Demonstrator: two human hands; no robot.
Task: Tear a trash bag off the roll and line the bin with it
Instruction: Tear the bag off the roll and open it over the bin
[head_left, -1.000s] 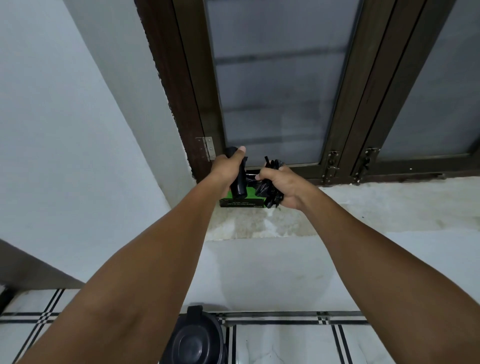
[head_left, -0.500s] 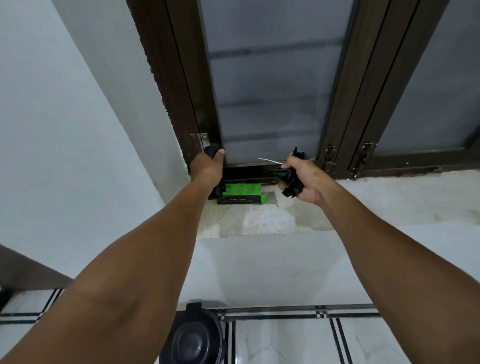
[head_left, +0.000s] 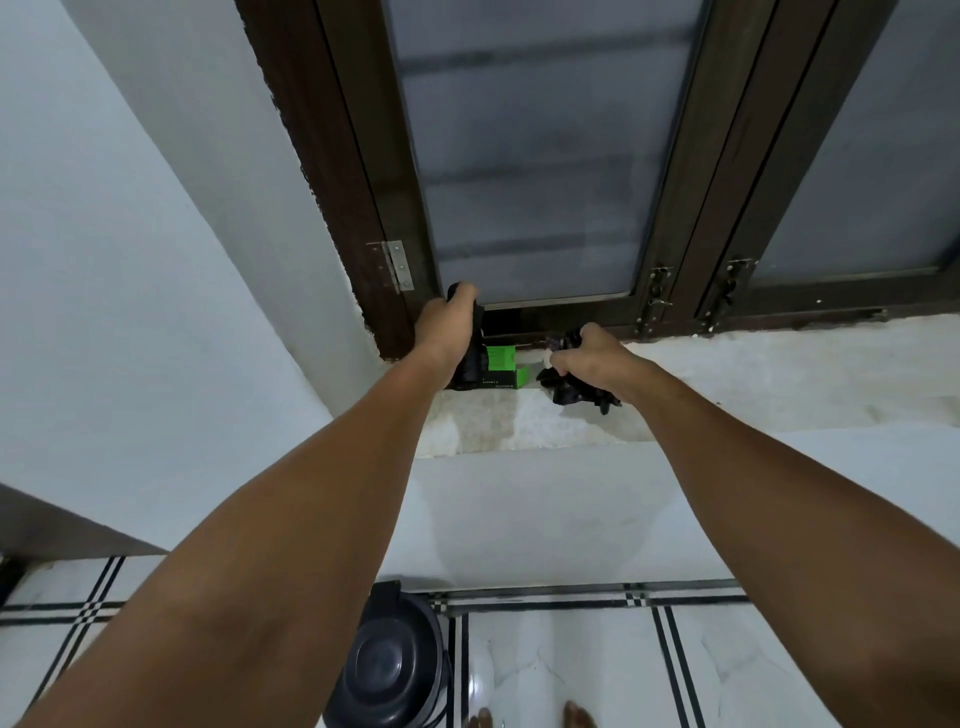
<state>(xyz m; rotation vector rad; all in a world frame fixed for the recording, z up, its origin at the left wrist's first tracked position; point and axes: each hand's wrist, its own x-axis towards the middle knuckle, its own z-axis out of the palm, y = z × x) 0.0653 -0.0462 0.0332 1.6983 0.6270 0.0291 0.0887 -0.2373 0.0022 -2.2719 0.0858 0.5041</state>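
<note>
My left hand (head_left: 447, 330) is closed around the black roll of trash bags (head_left: 470, 366), held upright over the window sill, just left of a green box (head_left: 501, 366). My right hand (head_left: 589, 358) grips a crumpled black trash bag (head_left: 571, 392) a little to the right, low over the sill. No strip of bag shows between the roll and the crumpled bag. The black bin (head_left: 389, 665) stands on the floor below, between my forearms, with its round lid on.
The pale stone sill (head_left: 727, 384) runs under a dark-framed window (head_left: 524, 156) with frosted glass and latches. A white wall (head_left: 130, 260) is at the left. White floor tiles (head_left: 571, 670) with black lines surround the bin. My toes (head_left: 576, 716) show at the bottom edge.
My hands have drawn apart: the left went left and down with the roll next to the green box, the right went right and lower with the crumpled bag, which now looks free of the roll.
</note>
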